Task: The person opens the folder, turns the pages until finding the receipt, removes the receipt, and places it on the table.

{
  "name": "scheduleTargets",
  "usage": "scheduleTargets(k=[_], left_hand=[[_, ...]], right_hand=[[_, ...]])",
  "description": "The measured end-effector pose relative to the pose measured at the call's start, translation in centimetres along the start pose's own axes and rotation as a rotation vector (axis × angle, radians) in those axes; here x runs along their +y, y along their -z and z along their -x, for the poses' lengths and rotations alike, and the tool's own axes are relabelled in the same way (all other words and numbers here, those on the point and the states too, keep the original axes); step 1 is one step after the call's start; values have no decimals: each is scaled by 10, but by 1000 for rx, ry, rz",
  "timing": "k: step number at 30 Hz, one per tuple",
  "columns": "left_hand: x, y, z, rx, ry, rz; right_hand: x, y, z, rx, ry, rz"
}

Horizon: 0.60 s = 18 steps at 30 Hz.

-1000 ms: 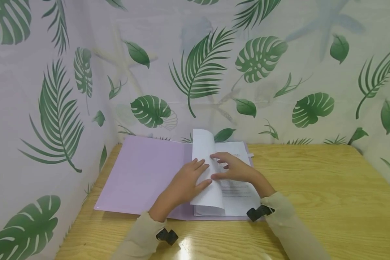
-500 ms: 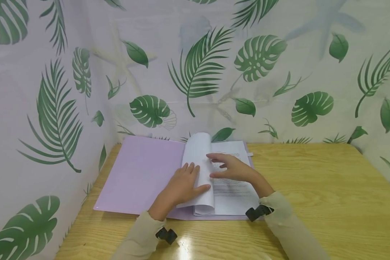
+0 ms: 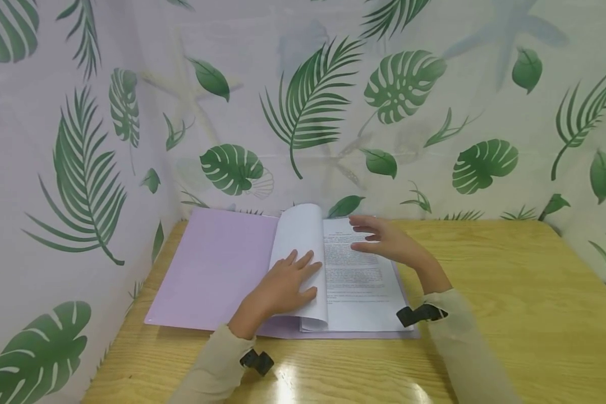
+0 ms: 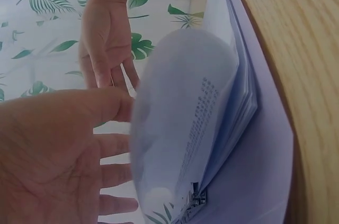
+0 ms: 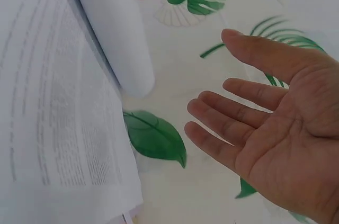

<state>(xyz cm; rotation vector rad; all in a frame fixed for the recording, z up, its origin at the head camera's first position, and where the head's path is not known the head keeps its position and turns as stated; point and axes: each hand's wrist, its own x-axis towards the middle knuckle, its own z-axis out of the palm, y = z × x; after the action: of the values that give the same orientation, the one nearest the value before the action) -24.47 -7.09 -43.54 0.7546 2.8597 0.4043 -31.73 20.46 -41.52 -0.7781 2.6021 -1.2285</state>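
Note:
A light purple folder (image 3: 212, 264) lies spread on the table with a stack of printed sheets (image 3: 356, 303) in its right half. One or more turned sheets (image 3: 298, 230) curl over toward the left cover. My left hand (image 3: 288, 283) rests on the curled paper with fingers spread. In the left wrist view a metal clip (image 4: 198, 197) shows at the folder's spine, beside the curled paper (image 4: 175, 107). My right hand (image 3: 384, 238) hovers over the upper right of the printed page, fingers extended and apart. Nothing is between the right hand's fingers (image 5: 222, 113) in the right wrist view.
The wooden table (image 3: 510, 303) extends to the right of the folder. Close behind the folder and at the left stands a white cloth (image 3: 333, 112) printed with green leaves. Dark straps with small cameras (image 3: 256, 362) sit on both wrists.
The curled paper has moved left, pushed by my left hand, and more of the printed page shows. My right hand has lifted away from the paper's edge, up and to the right.

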Motion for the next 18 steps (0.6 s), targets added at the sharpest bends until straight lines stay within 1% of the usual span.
scheduleTargets(k=[3, 8, 14, 18], left_hand=[[2, -3, -2, -4, 12, 12], [5, -10, -4, -7, 10, 9], [7, -13, -4, 14, 8, -28], [8, -17, -5, 4, 9, -12]], right_hand=[[4, 10, 3, 29, -5, -7], [8, 20, 8, 61, -22, -17], [16, 25, 10, 71, -98, -25], [21, 26, 11, 69, -140, -31]])
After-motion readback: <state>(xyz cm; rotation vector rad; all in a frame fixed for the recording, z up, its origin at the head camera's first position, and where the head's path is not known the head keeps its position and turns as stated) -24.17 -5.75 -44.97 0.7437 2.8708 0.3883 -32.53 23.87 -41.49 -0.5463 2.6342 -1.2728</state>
